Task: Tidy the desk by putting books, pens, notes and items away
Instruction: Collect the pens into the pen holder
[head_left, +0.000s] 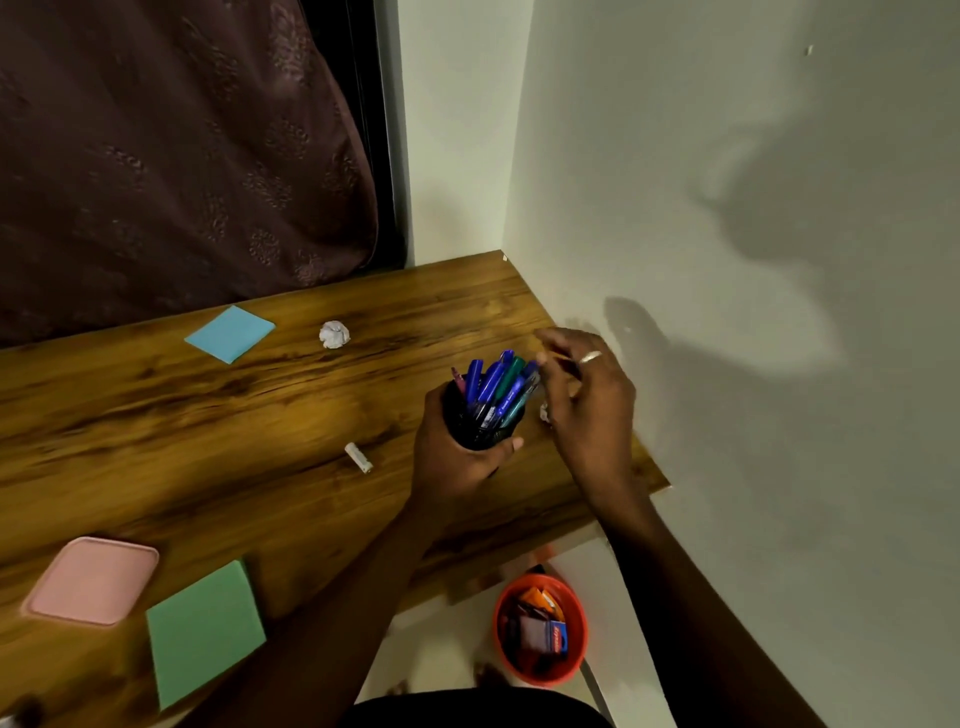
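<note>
**Pens look cupped, loose bits still out**

Left hand (457, 462): fingers wrapped round the black cylindrical pen cup (467, 431) at the right end of the brown wood-grain counter (208, 441), near the wall. Can't tell if the cup is lifted or resting. The blue, green and pink plastic pens (493, 384) stand bunched inside it.

Right hand (587, 405) is at the pen tops. Its fingers are blurred, so I can't tell whether they pinch anything.

My read is that the pens are about done and the rest isn't. Still out:
- light blue square sticky-note pad (230, 332), far edge
- crumpled white paper ball (334, 333) near it
- small white cylindrical stub (358, 457), mid-counter
- pink square plastic tray (91, 581) and green square sticky-note pad (205, 631), near left
- small white scrap (544, 413) by the right hand

The orange-red round bin (540, 629) below the counter holds wrappers and is the likely place for the paper scraps.
</note>
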